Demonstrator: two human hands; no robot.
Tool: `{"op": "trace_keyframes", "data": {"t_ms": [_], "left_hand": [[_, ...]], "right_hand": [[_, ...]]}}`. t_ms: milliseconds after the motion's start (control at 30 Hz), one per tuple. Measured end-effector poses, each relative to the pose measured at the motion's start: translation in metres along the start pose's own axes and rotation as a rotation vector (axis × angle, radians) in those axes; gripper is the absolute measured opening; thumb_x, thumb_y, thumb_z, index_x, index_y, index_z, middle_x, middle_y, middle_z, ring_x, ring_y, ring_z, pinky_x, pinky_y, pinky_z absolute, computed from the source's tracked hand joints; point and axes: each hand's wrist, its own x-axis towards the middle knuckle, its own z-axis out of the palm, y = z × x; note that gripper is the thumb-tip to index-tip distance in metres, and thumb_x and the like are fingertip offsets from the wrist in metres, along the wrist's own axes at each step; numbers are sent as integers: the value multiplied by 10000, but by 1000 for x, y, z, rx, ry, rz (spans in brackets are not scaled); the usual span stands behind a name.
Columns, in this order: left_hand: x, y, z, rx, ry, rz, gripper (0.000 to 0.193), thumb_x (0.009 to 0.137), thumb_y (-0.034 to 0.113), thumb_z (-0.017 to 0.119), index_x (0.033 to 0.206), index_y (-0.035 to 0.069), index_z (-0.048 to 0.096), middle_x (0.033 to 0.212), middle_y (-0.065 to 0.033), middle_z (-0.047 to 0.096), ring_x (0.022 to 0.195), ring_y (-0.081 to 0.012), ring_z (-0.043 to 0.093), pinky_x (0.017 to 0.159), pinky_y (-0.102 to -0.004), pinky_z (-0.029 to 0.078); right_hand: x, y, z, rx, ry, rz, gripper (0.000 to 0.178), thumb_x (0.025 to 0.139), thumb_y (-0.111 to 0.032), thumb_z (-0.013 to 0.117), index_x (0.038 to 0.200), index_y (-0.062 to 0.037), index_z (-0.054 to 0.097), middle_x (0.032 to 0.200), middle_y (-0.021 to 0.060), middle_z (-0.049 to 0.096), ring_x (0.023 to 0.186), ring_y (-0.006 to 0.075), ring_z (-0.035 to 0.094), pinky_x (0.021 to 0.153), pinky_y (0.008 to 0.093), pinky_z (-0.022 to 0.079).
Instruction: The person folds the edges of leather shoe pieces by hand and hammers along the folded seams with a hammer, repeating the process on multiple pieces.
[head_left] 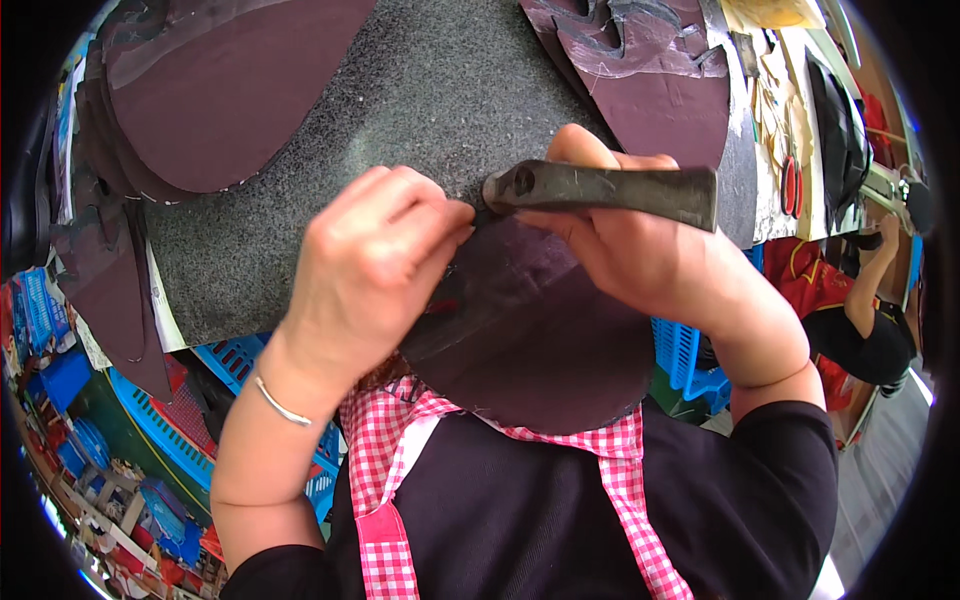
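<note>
My right hand [620,235] is wrapped round a dark metal cobbler's hammer [640,195]. It lies sideways, its rounded face toward my left hand and its long flared end to the right. Directly left of that face, my left hand [370,250] is closed in a pinch at the upper edge of a dark maroon leather piece [550,345]. This piece has a rounded lower end and hangs over the near table edge against my apron. Exactly what my left fingertips press is hidden by the fingers.
The grey speckled table top [420,90] spreads under both hands. Stacked maroon leather pieces [220,100] lie at its left, more cut pieces [650,110] at its right. Red-handled scissors [791,187] are farther right. Blue plastic baskets [680,355] stand below the edge. Another person [865,320] is at far right.
</note>
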Motion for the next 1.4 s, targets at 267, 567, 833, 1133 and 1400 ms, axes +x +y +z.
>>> {"op": "trace_keyframes", "data": {"t_ms": [267,567,833,1133,1400], "left_hand": [[-10,9,-1,115,-4,35,203,791,-28,878,969,12,787,912,-120,721,829,-318,730,735,-422,596],[-32,21,4,178,73,-55,229,797,-38,871,1009,2,796,954,-117,737,853,-318,731,744,-415,592],[-12,23,6,195,46,-158,119,906,-49,758,1014,-12,726,941,-169,726,891,-364,730,792,-464,577],[72,-18,14,67,-287,291,106,885,21,809,964,16,740,923,-115,729,895,-321,712,786,-418,576],[64,-18,5,84,-235,336,136,819,111,883,921,63,807,894,-35,747,886,-250,703,788,-388,602]], "right_hand": [[12,-2,0,30,-6,-40,192,998,-202,786,1025,-98,627,872,37,543,661,230,673,560,379,519],[18,-12,-7,-97,-125,-200,166,994,-216,781,1013,-119,647,879,19,515,653,183,634,539,363,486],[16,13,-10,406,-44,-24,181,988,-102,810,1095,13,720,897,146,706,793,312,700,703,389,532],[-19,17,-22,250,18,155,176,1042,-128,768,1151,-9,696,915,177,700,829,383,704,739,436,550],[-17,22,-21,250,27,177,214,1031,-161,756,1116,-9,632,858,189,679,807,430,717,676,488,558]]}}
